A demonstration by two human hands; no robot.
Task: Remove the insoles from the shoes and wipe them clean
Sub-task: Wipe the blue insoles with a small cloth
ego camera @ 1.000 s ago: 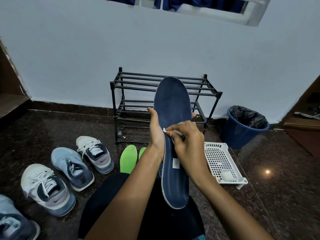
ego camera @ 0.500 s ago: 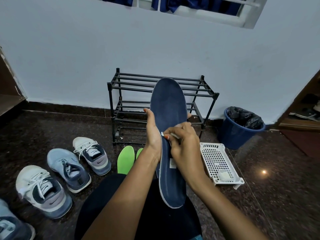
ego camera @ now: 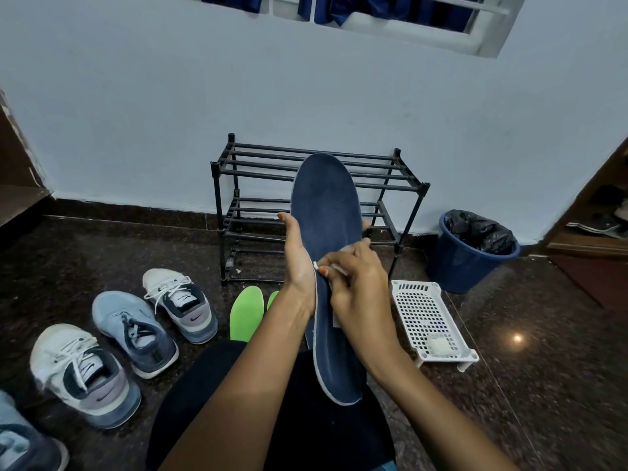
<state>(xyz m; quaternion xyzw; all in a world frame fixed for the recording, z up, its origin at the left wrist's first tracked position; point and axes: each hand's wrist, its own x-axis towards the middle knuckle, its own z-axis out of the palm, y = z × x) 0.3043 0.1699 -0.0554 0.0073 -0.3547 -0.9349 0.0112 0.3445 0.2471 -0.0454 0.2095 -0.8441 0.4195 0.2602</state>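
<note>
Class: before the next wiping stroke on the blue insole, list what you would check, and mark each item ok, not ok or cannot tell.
1. Blue insole is out of its shoe and held upright: ok.
2. Left hand grips the insole at mid-length, thumb along one edge: ok.
3. Right hand pinches a small white wipe at the insole's edge: ok.
4. Wipe is damp enough: cannot tell.
5. Insole surface is already clean: cannot tell.
6. Green insoles lie on the floor, apart from the hands: ok.

bottom-left shoe (ego camera: 20, 443) cropped, second green insole (ego camera: 273, 298) half-hidden
</note>
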